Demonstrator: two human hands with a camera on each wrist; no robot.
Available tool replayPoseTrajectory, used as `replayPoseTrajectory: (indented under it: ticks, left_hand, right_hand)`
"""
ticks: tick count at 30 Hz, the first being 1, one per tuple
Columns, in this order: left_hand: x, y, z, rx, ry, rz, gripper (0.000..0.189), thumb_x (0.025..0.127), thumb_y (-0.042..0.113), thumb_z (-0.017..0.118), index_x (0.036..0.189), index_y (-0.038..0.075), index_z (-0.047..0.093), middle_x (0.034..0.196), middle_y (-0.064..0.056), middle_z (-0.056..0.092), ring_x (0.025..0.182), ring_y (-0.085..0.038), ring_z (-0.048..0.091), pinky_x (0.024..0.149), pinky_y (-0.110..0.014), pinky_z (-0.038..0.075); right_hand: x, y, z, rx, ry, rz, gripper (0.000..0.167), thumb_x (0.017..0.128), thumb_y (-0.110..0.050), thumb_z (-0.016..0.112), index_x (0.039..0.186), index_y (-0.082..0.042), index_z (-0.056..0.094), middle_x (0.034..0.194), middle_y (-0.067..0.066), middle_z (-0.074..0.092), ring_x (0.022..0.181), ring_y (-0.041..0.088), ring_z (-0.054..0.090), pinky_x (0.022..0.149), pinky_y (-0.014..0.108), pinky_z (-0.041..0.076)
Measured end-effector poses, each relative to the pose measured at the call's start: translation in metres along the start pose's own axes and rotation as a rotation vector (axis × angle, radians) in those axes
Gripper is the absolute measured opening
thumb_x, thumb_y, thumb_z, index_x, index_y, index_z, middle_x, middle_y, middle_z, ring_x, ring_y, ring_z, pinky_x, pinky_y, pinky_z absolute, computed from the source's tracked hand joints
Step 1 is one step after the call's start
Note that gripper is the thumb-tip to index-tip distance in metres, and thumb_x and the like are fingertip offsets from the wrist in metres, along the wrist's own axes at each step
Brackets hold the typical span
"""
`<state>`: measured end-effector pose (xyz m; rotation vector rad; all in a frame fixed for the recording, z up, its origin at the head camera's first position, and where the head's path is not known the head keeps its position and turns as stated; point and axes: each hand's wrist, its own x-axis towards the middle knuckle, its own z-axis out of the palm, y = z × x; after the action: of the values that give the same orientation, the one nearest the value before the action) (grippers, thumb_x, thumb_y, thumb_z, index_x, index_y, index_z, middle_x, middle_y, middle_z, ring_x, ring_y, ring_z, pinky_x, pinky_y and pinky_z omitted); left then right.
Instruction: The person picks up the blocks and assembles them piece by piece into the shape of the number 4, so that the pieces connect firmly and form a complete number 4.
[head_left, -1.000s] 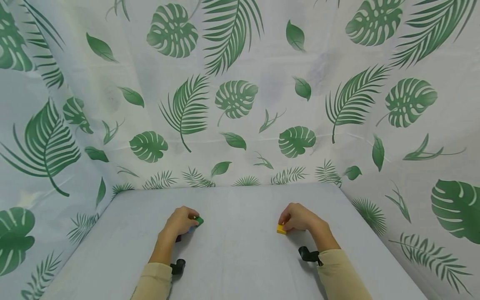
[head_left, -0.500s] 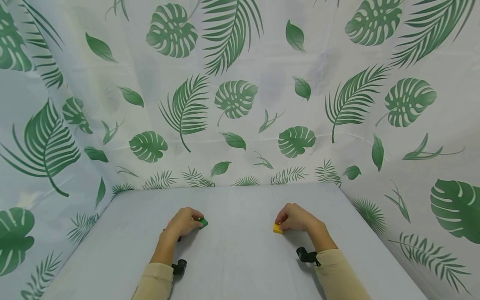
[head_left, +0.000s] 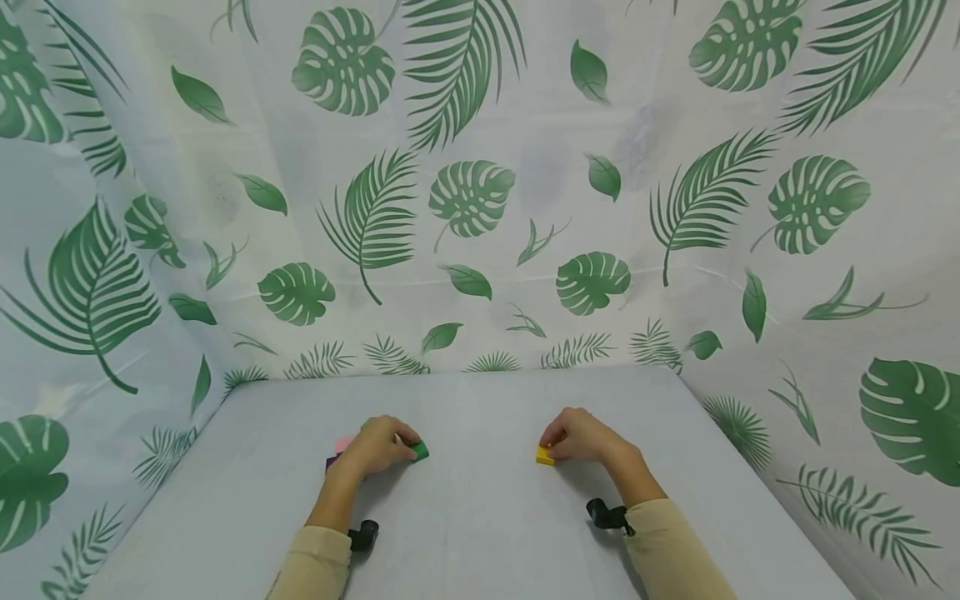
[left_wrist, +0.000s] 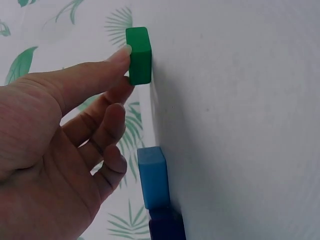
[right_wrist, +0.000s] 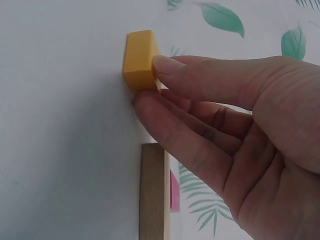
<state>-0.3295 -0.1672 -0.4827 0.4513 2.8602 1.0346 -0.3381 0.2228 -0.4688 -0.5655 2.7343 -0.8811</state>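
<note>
My left hand (head_left: 378, 444) pinches a small green block (left_wrist: 142, 60) between thumb and fingertips, just over the tabletop. Opposite it, my right hand (head_left: 588, 435) has a yellow block (right_wrist: 138, 55) pinched the same way. A gap separates the two blocks in the head view. Below the left fingers, the left wrist view has a light blue block (left_wrist: 154, 177) and a dark blue block (left_wrist: 167, 226). Behind the right fingers, a wooden-coloured block (right_wrist: 153, 192) stands with a pink piece (right_wrist: 174, 192) beyond it.
A pink block (head_left: 344, 443) and a dark purple block (head_left: 332, 461) lie partly hidden behind the left hand. The pale table (head_left: 480, 517) meets a leaf-printed cloth (head_left: 495, 308) at its back and sides. Black wrist cameras sit near both sleeves.
Both hands have moved inward with their blocks, the left one rightward and the right one leftward. The pink and purple blocks behind the left hand have come into sight.
</note>
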Motion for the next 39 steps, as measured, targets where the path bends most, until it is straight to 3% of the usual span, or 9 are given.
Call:
replayPoseTrajectory:
  ticks: [7,19,29,39]
  left_hand:
    - [0.000,0.007,0.006,-0.052,-0.048,0.048,0.019,0.085,0.007,0.083,0.104,0.008,0.082,0.099,-0.003,0.075,0.081,-0.015,0.057,0.066,-0.026,0.049]
    - [0.004,0.014,0.013,-0.025,-0.095,0.080,0.017,0.085,0.008,0.084,0.102,0.011,0.082,0.103,-0.001,0.076,0.097,-0.017,0.064,0.080,-0.035,0.055]
    - [0.004,0.019,0.019,-0.003,-0.114,0.110,0.018,0.084,0.009,0.085,0.101,0.011,0.082,0.100,0.000,0.076,0.086,-0.013,0.060,0.069,-0.029,0.052]
    - [0.005,0.025,0.022,-0.022,-0.153,0.135,0.019,0.085,0.007,0.084,0.103,0.011,0.083,0.104,-0.002,0.077,0.088,-0.012,0.061,0.073,-0.029,0.052]
  right_hand:
    - [0.002,-0.004,0.007,0.008,0.007,-0.029,0.014,0.088,0.000,0.078,0.099,-0.009,0.082,0.092,-0.001,0.075,0.084,0.014,0.062,0.073,0.029,0.057]
    - [0.008,-0.006,0.015,0.010,0.007,-0.063,0.014,0.091,-0.002,0.077,0.101,-0.009,0.083,0.091,-0.002,0.071,0.086,0.016,0.059,0.072,0.028,0.054]
    - [0.009,-0.009,0.018,0.022,-0.010,-0.080,0.015,0.091,-0.003,0.076,0.103,-0.009,0.083,0.090,-0.002,0.069,0.082,0.015,0.059,0.069,0.027,0.053]
    - [0.010,-0.010,0.022,0.031,-0.021,-0.086,0.017,0.092,-0.005,0.077,0.106,-0.010,0.083,0.092,-0.002,0.070,0.083,0.015,0.060,0.069,0.026,0.053]
